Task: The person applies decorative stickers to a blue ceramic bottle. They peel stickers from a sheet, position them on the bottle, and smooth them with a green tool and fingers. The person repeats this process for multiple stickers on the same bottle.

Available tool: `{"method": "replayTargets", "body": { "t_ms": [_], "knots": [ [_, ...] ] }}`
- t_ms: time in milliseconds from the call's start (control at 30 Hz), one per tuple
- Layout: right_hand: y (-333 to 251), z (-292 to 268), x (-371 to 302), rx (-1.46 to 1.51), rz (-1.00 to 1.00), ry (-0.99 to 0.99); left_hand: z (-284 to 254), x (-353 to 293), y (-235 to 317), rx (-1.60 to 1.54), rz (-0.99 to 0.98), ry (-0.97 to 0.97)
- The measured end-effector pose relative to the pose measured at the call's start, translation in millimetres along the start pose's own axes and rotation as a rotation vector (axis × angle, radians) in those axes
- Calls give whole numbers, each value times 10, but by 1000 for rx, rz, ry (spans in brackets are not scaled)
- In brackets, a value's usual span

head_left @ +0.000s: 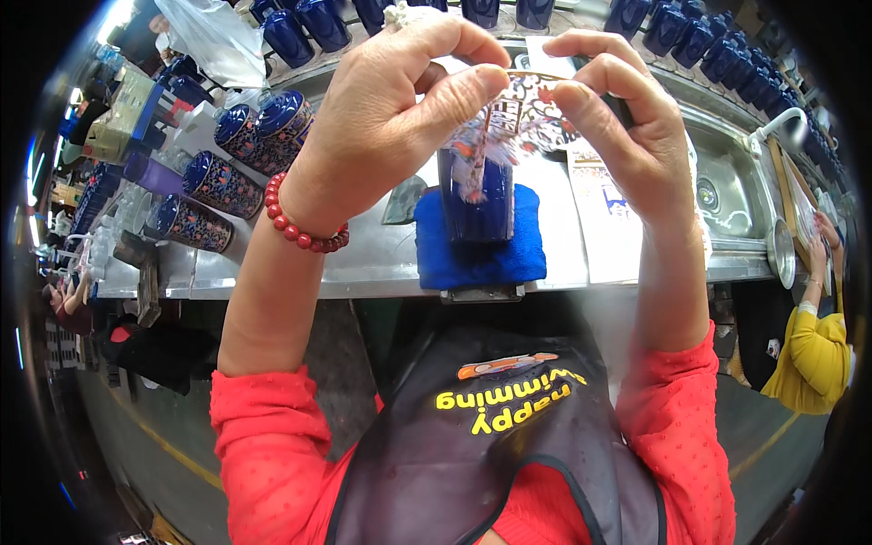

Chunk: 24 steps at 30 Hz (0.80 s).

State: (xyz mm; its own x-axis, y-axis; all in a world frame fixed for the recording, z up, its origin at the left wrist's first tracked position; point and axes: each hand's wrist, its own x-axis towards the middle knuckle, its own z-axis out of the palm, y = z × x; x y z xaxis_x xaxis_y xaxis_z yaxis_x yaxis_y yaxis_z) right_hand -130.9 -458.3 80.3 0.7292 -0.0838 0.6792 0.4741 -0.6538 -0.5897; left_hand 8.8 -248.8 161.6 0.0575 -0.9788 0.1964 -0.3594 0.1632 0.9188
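My left hand (386,113), with a red bead bracelet on its wrist, pinches one edge of a thin, limp decal sheet (543,104) with a floral pattern. Thumb and fingers of my right hand (631,118) are closed on the sheet's other side, so it stretches between both hands. Part of it hangs down, blurred, in front of a glossy dark blue jar (477,218). I cannot tell whether it touches the jar. Beneath the jar is a folded bright blue towel (527,250) at the counter's near edge.
Patterned jars (221,184) lie or stand at the left. Plain blue jars (695,41) line the back. Printed sheets (604,218) are right of the towel, before a metal sink (727,195). A grey flat piece (404,202) rests left of the jar. A person in yellow (817,354) works far right.
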Motion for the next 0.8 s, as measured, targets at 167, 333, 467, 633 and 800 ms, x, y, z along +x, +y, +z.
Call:
{"method": "replayTargets", "body": {
  "t_ms": [167,333,467,633,800],
  "knots": [
    [-92,-11,121,-48,-115,-21,189,-54,-408,710,262,432],
    [-274,-80,108,-210,-6,-87,106,35,-504,172,206,182],
    [-225,-128,133,-3,-123,-117,113,149,-690,-111,116,89],
    [-131,-225,157,67,-103,-134,107,175,-823,-208,72,94],
    [-123,-274,107,103,-5,-79,185,234,-762,-131,150,89]
  ]
}}
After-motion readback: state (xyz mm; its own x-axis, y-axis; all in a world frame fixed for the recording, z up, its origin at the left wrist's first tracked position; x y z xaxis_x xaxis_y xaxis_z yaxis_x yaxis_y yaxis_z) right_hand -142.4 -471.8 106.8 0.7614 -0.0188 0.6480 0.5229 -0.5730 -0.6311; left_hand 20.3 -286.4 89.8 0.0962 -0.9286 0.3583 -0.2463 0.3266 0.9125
